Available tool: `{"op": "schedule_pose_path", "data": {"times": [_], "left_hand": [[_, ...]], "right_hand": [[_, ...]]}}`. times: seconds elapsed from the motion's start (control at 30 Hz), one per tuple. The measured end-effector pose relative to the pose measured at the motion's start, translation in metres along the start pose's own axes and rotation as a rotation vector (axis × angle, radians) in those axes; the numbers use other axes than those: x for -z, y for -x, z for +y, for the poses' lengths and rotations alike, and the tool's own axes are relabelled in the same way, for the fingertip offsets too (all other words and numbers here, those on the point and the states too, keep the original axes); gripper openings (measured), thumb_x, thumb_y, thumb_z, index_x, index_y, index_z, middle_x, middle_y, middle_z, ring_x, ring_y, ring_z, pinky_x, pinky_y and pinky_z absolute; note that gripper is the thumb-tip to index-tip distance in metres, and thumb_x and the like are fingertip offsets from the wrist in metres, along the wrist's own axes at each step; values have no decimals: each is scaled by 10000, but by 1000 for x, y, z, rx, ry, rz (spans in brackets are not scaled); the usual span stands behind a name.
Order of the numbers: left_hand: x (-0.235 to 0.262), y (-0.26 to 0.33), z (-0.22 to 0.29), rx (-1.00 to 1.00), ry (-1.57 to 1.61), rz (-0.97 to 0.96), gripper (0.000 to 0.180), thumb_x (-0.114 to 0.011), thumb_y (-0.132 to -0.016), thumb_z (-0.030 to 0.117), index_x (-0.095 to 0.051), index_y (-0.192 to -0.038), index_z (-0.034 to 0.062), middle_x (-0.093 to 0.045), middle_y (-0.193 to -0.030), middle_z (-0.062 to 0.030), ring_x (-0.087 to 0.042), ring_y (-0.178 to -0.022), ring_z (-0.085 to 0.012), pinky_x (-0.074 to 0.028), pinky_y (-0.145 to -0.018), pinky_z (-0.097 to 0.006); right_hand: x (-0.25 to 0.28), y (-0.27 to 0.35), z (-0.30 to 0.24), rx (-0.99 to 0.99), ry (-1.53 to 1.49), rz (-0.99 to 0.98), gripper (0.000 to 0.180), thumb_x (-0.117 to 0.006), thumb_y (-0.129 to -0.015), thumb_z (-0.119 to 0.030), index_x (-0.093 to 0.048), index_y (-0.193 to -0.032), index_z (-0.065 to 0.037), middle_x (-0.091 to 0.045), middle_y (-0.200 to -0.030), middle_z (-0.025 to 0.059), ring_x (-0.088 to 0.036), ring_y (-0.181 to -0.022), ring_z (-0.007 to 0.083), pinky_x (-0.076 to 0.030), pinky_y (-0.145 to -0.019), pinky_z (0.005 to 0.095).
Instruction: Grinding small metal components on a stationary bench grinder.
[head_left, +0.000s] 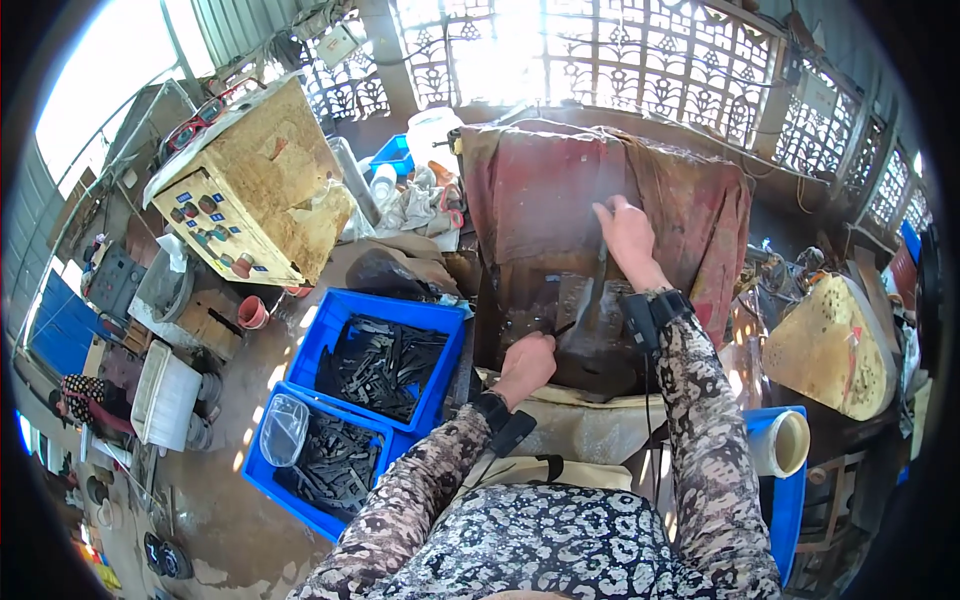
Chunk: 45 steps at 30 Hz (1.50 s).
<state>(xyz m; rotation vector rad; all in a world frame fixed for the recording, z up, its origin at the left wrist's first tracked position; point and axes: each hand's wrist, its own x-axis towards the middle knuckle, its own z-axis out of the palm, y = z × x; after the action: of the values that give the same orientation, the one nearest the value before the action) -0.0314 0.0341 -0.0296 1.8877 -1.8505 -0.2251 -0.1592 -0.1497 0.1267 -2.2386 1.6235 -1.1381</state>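
My left hand [527,368] is closed on the near end of a thin dark strip [565,328], which points up and right over the machine's wet work area. Higher and to the right, my right hand [628,240] has its fingers curled together beside the top of an upright grey bar [598,285]. Whatever its fingertips hold is too small to tell. Behind both hands hangs a stained red cloth [540,190], draped over the machine. Haze or spray blurs the space around the bar. Below my hands lies a pale, dirty sheet [590,430] along the machine's front.
Left of me, a blue crate [455,345] holds many dark strips. A second blue crate [262,480] holds more strips and a clear plastic tub [284,430]. A stained control box [250,190] stands far left. At right are a cream pipe [780,445] and a yellowish block [830,345].
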Motion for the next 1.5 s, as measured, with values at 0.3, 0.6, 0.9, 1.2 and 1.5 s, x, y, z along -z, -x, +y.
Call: {"op": "schedule_pose_path", "data": {"times": [0.3, 0.6, 0.9, 1.2, 1.5], "left_hand": [[6, 2, 6, -4, 40, -50, 100, -568, -770, 83, -654, -815, 60, -626, -859, -163, -638, -859, -356, -524, -759, -443], [14, 2, 13, 37, -13, -180, 160, -554, -776, 96, -689, -850, 53, -649, -916, -175, -642, -893, -359, -524, -783, -439], [26, 2, 19, 42, -26, -255, 184, -540, -777, 98, -704, -834, 36, -668, -900, -191, -646, -911, -365, -525, -790, -456], [21, 0, 15, 36, -21, -324, 208, -525, -773, 93, -714, -833, 29, -677, -905, -218, -649, -919, -373, -522, -806, -463], [16, 0, 11, 24, -22, -331, 218, -524, -774, 95, -715, -842, 16, -674, -900, -222, -649, -909, -387, -520, -805, -475]], "right_hand": [[-13, -11, -3, -1, 172, -63, 314, -607, -882, -359, -593, -997, -67, -672, -854, 203, -646, -849, 407, -503, -722, 510], [-13, -12, -5, 32, 206, -60, 299, -599, -898, -323, -567, -978, -36, -677, -826, 199, -668, -822, 389, -526, -714, 495], [-16, -15, -3, 28, 230, -87, 304, -598, -900, -317, -560, -1004, -34, -679, -860, 201, -669, -843, 386, -528, -722, 497], [-13, -16, -6, -5, 236, -123, 301, -602, -897, -305, -565, -1020, -34, -681, -882, 209, -669, -867, 387, -529, -731, 496], [-13, -16, -7, -16, 234, -134, 302, -599, -899, -306, -571, -1030, -35, -683, -899, 210, -667, -884, 388, -526, -747, 496]]}}
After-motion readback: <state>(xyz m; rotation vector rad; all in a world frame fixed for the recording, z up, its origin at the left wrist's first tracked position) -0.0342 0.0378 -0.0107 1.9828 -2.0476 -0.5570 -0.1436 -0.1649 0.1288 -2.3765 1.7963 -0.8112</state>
